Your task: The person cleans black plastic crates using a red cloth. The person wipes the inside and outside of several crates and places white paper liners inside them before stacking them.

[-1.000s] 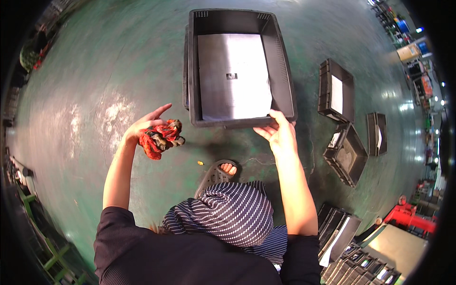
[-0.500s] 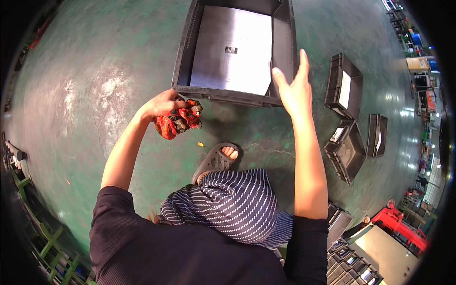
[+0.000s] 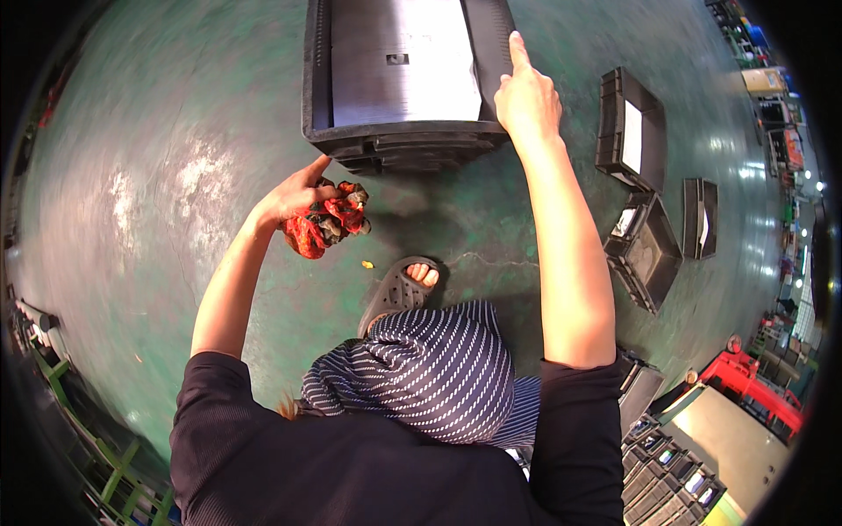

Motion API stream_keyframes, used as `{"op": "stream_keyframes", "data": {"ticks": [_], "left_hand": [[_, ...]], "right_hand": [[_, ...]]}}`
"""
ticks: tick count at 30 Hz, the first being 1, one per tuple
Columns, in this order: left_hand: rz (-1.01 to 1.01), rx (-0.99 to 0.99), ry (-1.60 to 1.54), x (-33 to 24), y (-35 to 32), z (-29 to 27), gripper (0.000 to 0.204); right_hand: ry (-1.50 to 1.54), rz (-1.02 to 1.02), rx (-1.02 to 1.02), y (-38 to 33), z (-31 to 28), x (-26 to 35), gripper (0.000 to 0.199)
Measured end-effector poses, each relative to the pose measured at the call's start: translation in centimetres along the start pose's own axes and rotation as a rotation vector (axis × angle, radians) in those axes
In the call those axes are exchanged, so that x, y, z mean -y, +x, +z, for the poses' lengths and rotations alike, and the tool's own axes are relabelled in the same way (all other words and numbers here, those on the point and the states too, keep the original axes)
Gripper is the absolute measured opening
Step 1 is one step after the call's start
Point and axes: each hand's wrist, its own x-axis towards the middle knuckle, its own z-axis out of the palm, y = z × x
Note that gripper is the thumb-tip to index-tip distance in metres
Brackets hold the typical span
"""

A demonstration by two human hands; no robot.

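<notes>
R hand point(image 3: 528, 98) slid up the crate point(image 3: 405, 140) rim.

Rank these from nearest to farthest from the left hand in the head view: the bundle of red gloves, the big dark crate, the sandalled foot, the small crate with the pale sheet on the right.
1. Bundle of red gloves: held in the left hand.
2. Big dark crate: just ahead, to the right.
3. Sandalled foot: below, nearer the body.
4. Small crate with the pale sheet: far right.
</notes>
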Motion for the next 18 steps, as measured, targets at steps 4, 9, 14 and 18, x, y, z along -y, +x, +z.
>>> {"op": "stream_keyframes", "data": {"ticks": [4, 9, 14, 18], "left_hand": [[0.007, 0.024, -0.072, -0.6, 0.5, 0.6, 0.080], [0.128, 0.185, 0.068, -3.4, 2.9, 2.7, 0.066], [0.226, 0.245, 0.228, -7.1, 6.9, 7.3, 0.042], [0.307, 0.281, 0.252, -10.1, 9.4, 9.2, 0.039]], "right_hand": [[-0.038, 0.031, 0.002, -0.3, -0.3, -0.6, 0.061], [-0.069, 0.090, 0.022, -1.9, -3.1, -5.2, 0.065], [-0.077, 0.229, -0.039, -3.2, -4.4, -13.3, 0.062], [-0.046, 0.223, -0.077, -1.0, -5.1, -17.0, 0.061]]}}
